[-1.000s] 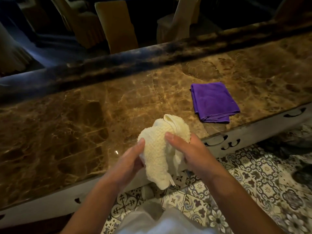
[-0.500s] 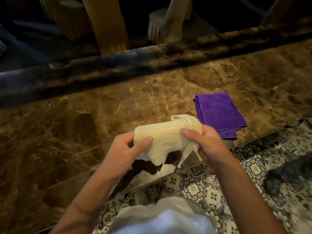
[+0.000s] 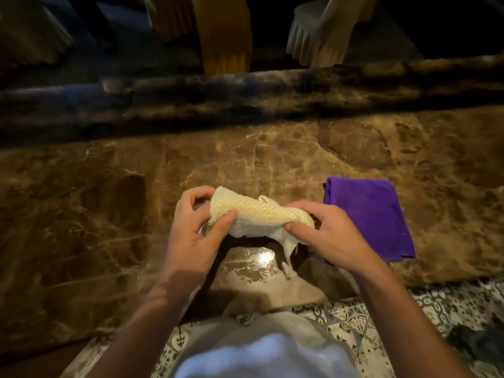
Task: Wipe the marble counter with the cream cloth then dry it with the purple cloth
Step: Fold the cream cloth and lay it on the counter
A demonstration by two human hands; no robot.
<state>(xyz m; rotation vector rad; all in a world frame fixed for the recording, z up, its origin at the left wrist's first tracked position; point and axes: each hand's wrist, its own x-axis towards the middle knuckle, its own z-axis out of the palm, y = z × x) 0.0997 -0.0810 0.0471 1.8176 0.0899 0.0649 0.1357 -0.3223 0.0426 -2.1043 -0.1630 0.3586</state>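
The cream cloth (image 3: 256, 214), a knobbly waffle weave, is bunched into a roll and held in the air just above the brown marble counter (image 3: 81, 214). My left hand (image 3: 193, 236) pinches its left end and my right hand (image 3: 330, 236) grips its right end. A loose corner of the cloth hangs down below my right thumb. The purple cloth (image 3: 368, 214) lies folded flat on the counter just right of my right hand, near the front edge.
A darker raised marble ledge (image 3: 272, 96) runs along the far side of the counter. Beyond it stand covered chairs, one yellow (image 3: 226, 39) and one cream (image 3: 319, 36). Patterned floor tiles (image 3: 450, 309) show below the counter's near edge.
Both hands carried the cream cloth forward from the counter's front edge to over the marble and turned it from hanging down to a sideways roll. The view tilted downward.
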